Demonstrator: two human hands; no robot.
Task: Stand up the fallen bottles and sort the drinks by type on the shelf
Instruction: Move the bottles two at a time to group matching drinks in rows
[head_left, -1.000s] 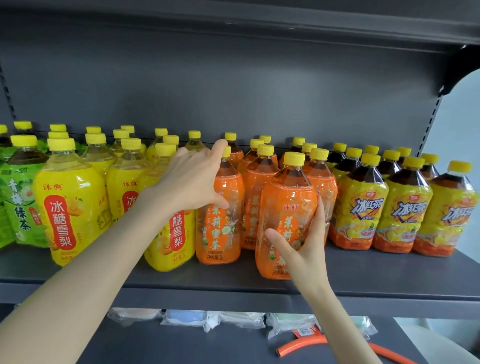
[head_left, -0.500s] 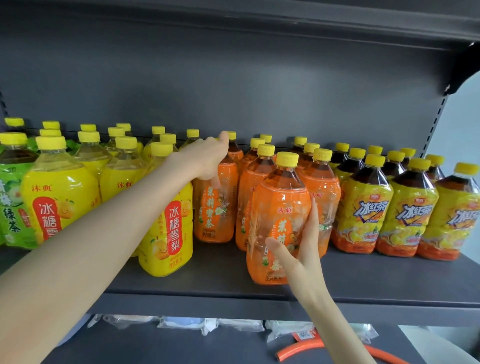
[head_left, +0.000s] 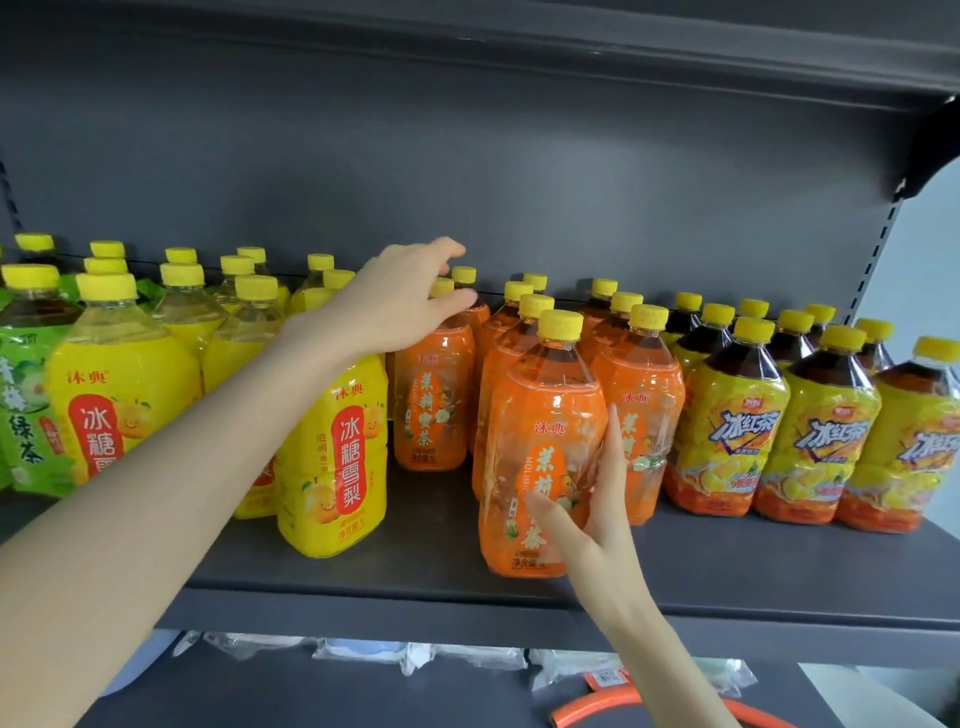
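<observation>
Nine orange jasmine tea bottles (head_left: 644, 410) show by their yellow caps on the dark shelf (head_left: 727, 566). One of them, the front jasmine tea bottle (head_left: 540, 447), stands nearest the shelf's edge, ahead of the other eight. It is upright on its base with its long axis vertical, cap up and label facing outward. The cap end leans slightly to the right.

The right hand (head_left: 597, 499) clasps this bottle low on its right side, with the thumb across the label and the fingers (head_left: 613, 441) lying up the flank.

Left of this bottle and further back stands another jasmine tea bottle (head_left: 434, 410). The left hand (head_left: 405, 296) arches over its cap with the thumb by the neck. Whether it grips or only touches cannot be told.

Further left of the front bottle are yellow pear drink bottles (head_left: 337, 457). At least eleven caps show, and the forearm hides some. Beyond them are at least two green tea bottles (head_left: 23, 415), cut off by the frame. Right of the front bottle stand nine iced black tea bottles (head_left: 732, 431) in rows, all upright.

Below the front bottle, on a lower level, lie several clear plastic packets (head_left: 363, 649) and one orange tube (head_left: 597, 701).
</observation>
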